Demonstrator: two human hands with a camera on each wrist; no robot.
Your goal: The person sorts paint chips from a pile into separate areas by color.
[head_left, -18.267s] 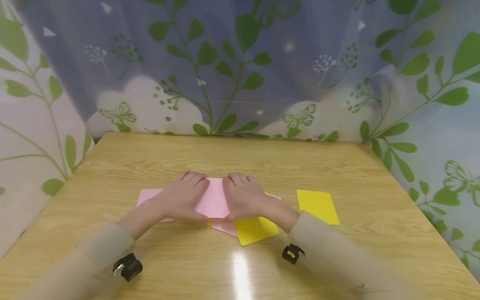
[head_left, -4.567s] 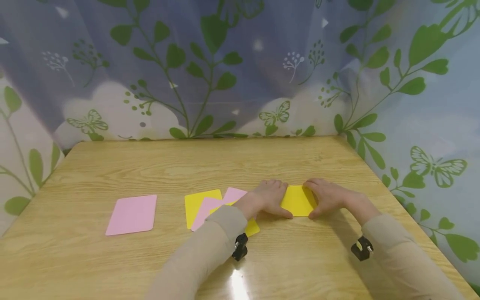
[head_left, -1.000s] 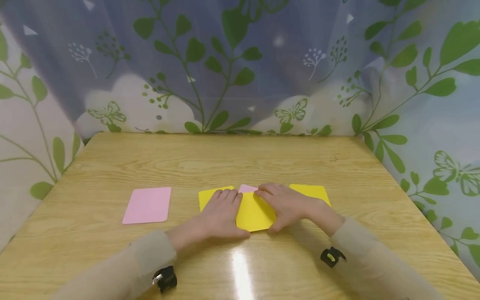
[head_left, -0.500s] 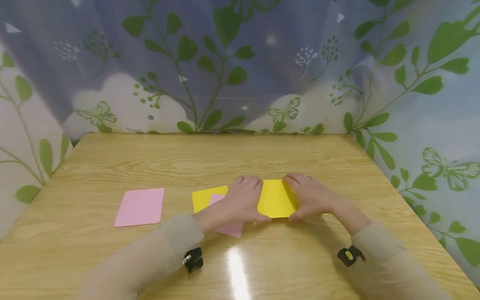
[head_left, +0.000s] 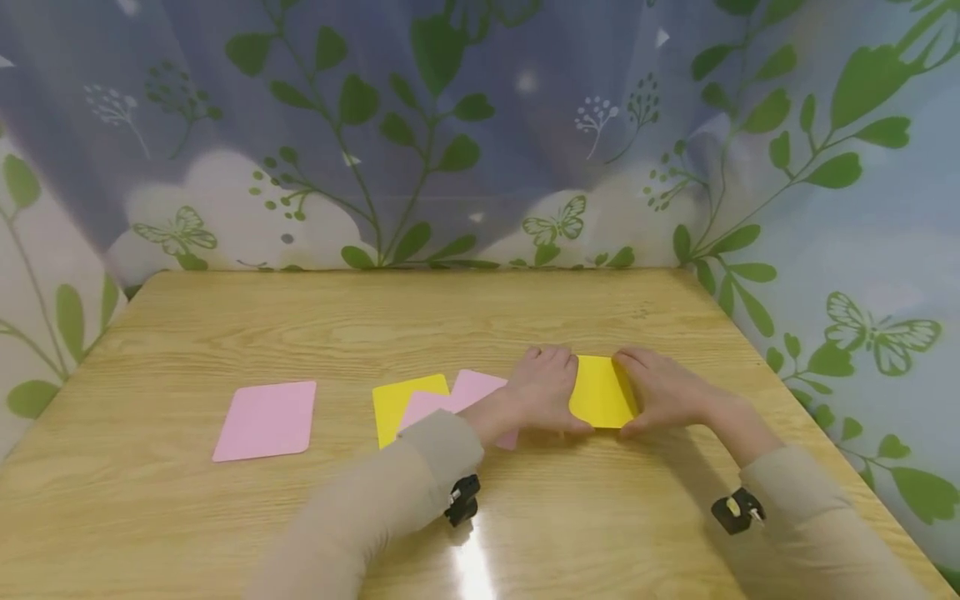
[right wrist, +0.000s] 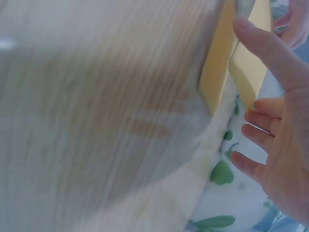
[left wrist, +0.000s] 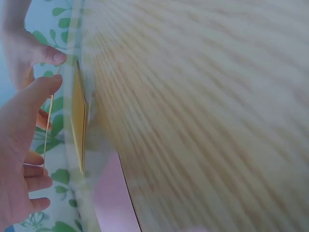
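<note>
Both my hands hold a yellow square card (head_left: 600, 392) by its opposite side edges, raised off the table. My left hand (head_left: 546, 390) pinches its left side between thumb and fingers, and my right hand (head_left: 667, 390) grips its right side. In the wrist views the held card hovers above yellow card material (left wrist: 79, 125) lying on the table, which is hidden in the head view. Left of my hands, pink cards (head_left: 475, 388) lie beside and over another yellow card (head_left: 393, 408); my left forearm covers part of them.
A single pink card (head_left: 266, 421) lies apart on the left side of the wooden table (head_left: 360, 325). A leaf-patterned curtain (head_left: 322, 125) hangs behind the table and down its sides.
The held yellow card has moved right from the overlapping middle cards to above the yellow card at the right. Pink cards beneath its former place are now uncovered.
</note>
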